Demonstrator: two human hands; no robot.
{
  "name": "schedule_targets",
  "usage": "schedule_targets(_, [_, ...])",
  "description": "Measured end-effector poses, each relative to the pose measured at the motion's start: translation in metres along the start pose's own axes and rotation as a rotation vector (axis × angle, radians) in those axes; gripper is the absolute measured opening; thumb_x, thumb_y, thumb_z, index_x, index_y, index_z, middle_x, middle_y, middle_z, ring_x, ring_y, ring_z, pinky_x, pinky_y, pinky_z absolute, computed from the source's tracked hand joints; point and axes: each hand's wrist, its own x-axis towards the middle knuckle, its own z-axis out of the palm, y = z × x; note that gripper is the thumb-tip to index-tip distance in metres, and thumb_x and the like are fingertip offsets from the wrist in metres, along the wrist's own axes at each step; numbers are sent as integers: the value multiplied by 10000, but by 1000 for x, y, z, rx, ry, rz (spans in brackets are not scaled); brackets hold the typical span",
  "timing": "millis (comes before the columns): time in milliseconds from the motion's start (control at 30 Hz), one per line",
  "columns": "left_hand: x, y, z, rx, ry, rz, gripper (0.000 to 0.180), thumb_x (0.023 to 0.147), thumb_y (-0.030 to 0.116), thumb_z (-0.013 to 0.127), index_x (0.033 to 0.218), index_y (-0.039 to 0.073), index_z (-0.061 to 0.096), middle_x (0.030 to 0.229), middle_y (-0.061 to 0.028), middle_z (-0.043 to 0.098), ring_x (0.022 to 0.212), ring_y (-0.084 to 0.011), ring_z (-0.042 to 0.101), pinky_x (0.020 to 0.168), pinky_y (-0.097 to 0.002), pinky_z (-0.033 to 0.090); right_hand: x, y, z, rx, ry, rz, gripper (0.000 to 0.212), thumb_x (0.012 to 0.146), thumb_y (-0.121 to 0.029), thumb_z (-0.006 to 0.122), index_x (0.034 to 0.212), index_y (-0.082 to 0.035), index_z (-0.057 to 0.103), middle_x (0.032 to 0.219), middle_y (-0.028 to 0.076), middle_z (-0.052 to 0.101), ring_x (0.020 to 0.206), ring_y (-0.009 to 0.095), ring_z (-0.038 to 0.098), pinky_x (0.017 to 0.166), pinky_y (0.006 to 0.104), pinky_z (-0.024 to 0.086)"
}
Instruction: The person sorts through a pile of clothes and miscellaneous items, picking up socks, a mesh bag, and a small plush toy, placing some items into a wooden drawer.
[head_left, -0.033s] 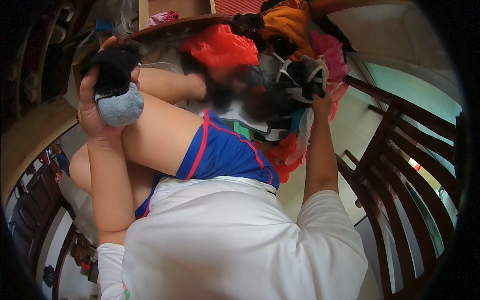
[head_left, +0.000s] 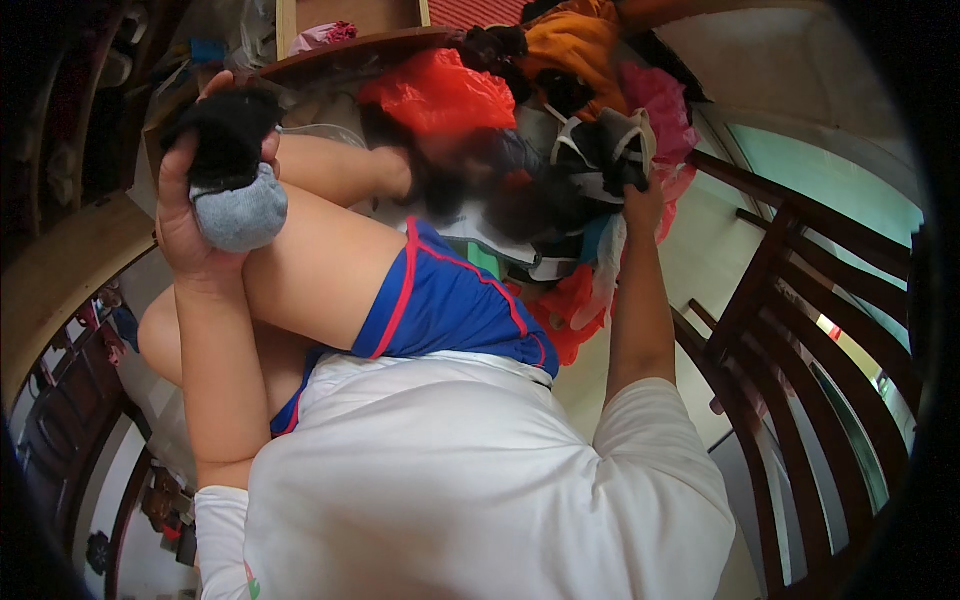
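Note:
At the left, raised beside my bent knee, my left hand (head_left: 190,235) is closed round a bundle of socks. A black fuzzy sock (head_left: 225,140) forms its upper part, and a rounded grey sock (head_left: 242,210) bulges out below, against my palm. My right arm reaches forward to the heap on the right. There my right hand (head_left: 643,203) is closed on a black cloth piece with white-grey edging (head_left: 605,155); its exact kind does not show. The fingertips of this hand are partly hidden by the cloth.
A red plastic bag (head_left: 440,92), orange cloth (head_left: 575,55) and a pink bag (head_left: 658,105) lie among dark clothes ahead. A dark slatted wooden rail (head_left: 790,290) stands at the right. Shelves (head_left: 60,130) line the far left, and an open drawer (head_left: 355,15) sits at the top.

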Motion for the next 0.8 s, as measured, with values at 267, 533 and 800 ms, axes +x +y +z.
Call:
schedule_targets(267, [-3,0,0,-25,-1,-22,627,812,345,570,1286,-14,372,1083,-187,501,791,-234,544,660,-288,482,-1,-53,-14,-49,145,84,493,673,-241,602,1110,-23,540,1049,220,578,993,364,543,827,449,428])
schedule_targets(533, [-2,1,2,-5,-8,5,631,797,327,589,1271,-32,377,1068,-188,504,786,-240,532,651,-291,460,-59,-97,74,-136,-357,-625,250,746,-126,568,996,-125,588,939,127,605,888,320,580,759,422,463])
schedule_targets(800, [7,-10,3,-75,-3,-18,638,777,303,614,1259,-48,386,1041,-199,503,817,-271,537,675,-309,467,-14,-1,166,-679,77,-496,654,652,-410,711,1200,-125,494,1295,164,441,1194,330,424,978,424,348])
